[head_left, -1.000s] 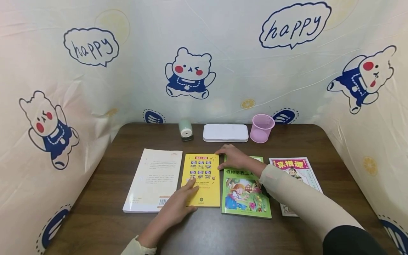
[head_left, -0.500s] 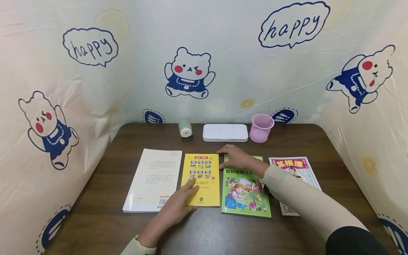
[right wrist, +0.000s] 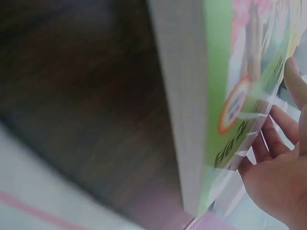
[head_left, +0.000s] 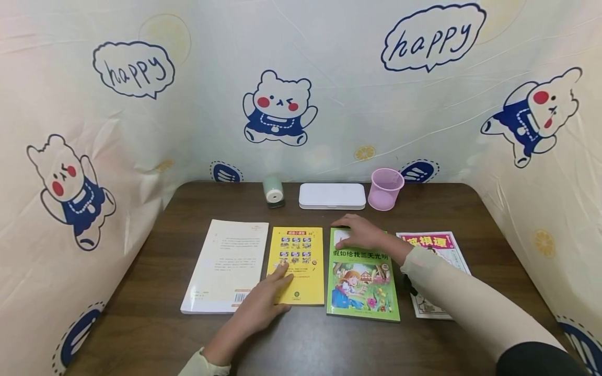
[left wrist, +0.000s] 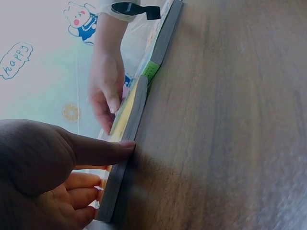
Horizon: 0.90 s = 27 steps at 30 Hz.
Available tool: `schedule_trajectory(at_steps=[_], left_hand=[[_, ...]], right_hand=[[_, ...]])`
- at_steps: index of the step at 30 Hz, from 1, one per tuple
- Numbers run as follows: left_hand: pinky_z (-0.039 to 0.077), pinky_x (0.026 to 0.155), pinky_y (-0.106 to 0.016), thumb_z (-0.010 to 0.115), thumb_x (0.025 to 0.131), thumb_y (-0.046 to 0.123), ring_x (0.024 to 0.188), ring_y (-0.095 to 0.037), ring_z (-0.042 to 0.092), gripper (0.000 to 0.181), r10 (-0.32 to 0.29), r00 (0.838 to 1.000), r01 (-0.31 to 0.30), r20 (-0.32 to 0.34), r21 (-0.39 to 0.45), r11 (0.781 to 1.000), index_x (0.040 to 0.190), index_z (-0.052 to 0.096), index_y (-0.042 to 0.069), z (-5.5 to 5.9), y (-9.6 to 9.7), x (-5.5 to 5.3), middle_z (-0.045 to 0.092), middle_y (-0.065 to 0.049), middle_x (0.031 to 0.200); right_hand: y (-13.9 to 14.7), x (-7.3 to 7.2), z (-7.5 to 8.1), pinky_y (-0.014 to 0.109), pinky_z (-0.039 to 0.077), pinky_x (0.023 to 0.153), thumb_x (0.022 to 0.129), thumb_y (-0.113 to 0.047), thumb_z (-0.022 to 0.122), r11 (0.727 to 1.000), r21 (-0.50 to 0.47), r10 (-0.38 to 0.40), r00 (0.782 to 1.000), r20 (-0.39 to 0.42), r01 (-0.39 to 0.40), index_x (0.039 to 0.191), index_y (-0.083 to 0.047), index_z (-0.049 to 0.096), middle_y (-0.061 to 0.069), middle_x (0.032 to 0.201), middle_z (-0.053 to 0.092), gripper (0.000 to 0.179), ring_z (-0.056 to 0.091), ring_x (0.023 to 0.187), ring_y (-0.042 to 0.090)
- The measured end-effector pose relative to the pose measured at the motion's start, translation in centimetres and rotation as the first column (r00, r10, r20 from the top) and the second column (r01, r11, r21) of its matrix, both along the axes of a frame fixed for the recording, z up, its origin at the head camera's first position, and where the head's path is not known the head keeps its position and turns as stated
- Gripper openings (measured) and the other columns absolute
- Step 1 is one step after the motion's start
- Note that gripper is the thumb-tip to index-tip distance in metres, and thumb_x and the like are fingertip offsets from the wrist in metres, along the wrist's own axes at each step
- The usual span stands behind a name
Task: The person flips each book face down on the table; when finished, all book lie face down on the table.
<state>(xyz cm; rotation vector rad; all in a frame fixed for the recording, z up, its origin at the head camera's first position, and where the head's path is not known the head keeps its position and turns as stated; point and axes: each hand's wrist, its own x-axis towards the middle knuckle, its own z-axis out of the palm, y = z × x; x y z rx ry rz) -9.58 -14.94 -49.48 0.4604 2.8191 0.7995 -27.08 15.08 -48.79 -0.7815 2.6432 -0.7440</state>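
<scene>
A yellow book lies between a white book and a green book with a girl on its cover. My left hand rests on the yellow book's lower left, fingers extended over the cover. In the left wrist view, the left thumb lies against that book's near edge. Over the top of the green book is my right hand, fingers loosely bent near its far edge. The right wrist view shows the right hand beside the green cover, fingertips close to its top edge.
A pink-titled book lies at the right, partly under the right sleeve. Along the back of the brown table stand a pale green cylindrical object, a white flat case and a pink cup. A printed curtain surrounds the table.
My right hand has shifted right, from the gap beside the yellow book to over the green book's top, uncovering more of its title. My left hand and the books stay in place.
</scene>
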Motion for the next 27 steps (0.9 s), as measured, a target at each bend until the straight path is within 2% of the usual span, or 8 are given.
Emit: schedule_trajectory(at_steps=[6,13,21,27], left_hand=[[0.036,0.120,-0.051,0.085,0.084,0.014,0.153,-0.029,0.033,0.069,0.001,1.000,-0.001,0.005,0.001,1.000,0.147,0.057,0.006,-0.1,0.0,-0.1,0.033,-0.009,0.167],[0.036,0.119,-0.052,0.085,0.085,0.014,0.153,-0.029,0.033,0.069,-0.002,1.000,0.002,0.003,-0.004,1.000,0.147,0.057,0.006,-0.1,0.0,-0.1,0.033,-0.009,0.167],[0.036,0.119,-0.053,0.085,0.085,0.014,0.153,-0.030,0.033,0.069,-0.002,1.000,0.002,0.005,0.005,1.000,0.147,0.057,0.006,-0.1,0.0,-0.1,0.033,-0.009,0.167],[0.036,0.119,-0.053,0.085,0.085,0.014,0.153,-0.030,0.033,0.069,-0.003,1.000,0.003,0.003,0.007,1.000,0.147,0.057,0.006,0.0,0.0,-0.1,0.033,-0.009,0.167]], right_hand=[[1.9,-0.1,-0.1,0.047,0.050,0.101,0.085,-0.043,0.084,1.000,-0.018,0.010,1.000,-0.021,-0.010,0.144,-0.014,0.062,0.009,0.135,0.062,0.069,0.058,0.117,0.024],[4.3,0.3,0.3,0.053,0.048,0.105,0.087,-0.038,0.084,0.999,-0.033,0.010,1.000,-0.008,-0.010,0.143,-0.008,0.062,0.015,0.139,0.061,0.067,0.056,0.126,0.033],[7.3,0.2,0.0,0.056,0.044,0.111,0.087,-0.041,0.083,1.000,-0.025,-0.011,1.000,0.026,0.012,0.142,-0.009,0.062,0.016,0.141,0.060,0.068,0.055,0.131,0.036],[8.9,0.6,0.4,0.059,0.040,0.113,0.087,-0.036,0.084,0.999,0.003,-0.033,0.998,0.046,0.032,0.140,-0.007,0.063,0.017,0.141,0.059,0.063,0.052,0.134,0.039]])
